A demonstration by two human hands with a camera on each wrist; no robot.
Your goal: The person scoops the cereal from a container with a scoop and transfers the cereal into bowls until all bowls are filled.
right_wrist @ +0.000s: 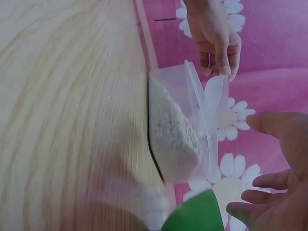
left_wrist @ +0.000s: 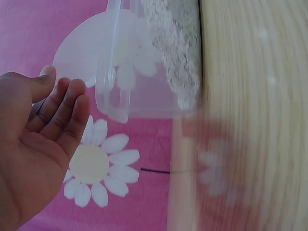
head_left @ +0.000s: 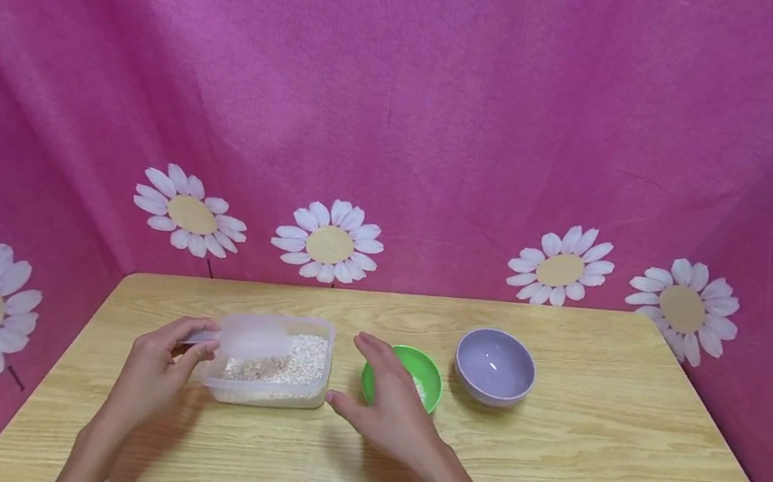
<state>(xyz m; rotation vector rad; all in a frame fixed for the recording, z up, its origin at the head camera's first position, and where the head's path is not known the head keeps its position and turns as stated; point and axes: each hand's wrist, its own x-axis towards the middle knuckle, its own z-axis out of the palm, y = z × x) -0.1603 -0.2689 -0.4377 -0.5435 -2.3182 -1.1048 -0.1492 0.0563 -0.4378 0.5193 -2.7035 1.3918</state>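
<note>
My left hand (head_left: 158, 361) pinches the edge of a thin, translucent plastic scraper (head_left: 255, 338) between thumb and fingers. Its rounded outline shows in the left wrist view, above the rim of a clear plastic container (head_left: 324, 387). Pale oat flakes (head_left: 309, 359) lie inside that container, heaped higher toward its right end. My right hand (head_left: 397, 411) holds nothing; its thumb and fingers are spread beside the container's right end. Partly hidden behind this hand is a small green bowl (head_left: 435, 375) with some pale flakes in it.
A purple bowl (head_left: 494, 366) stands right of the green one on the wooden table (head_left: 585, 475). Pink cloth (head_left: 452, 116) with daisy prints hangs behind the table and along both sides.
</note>
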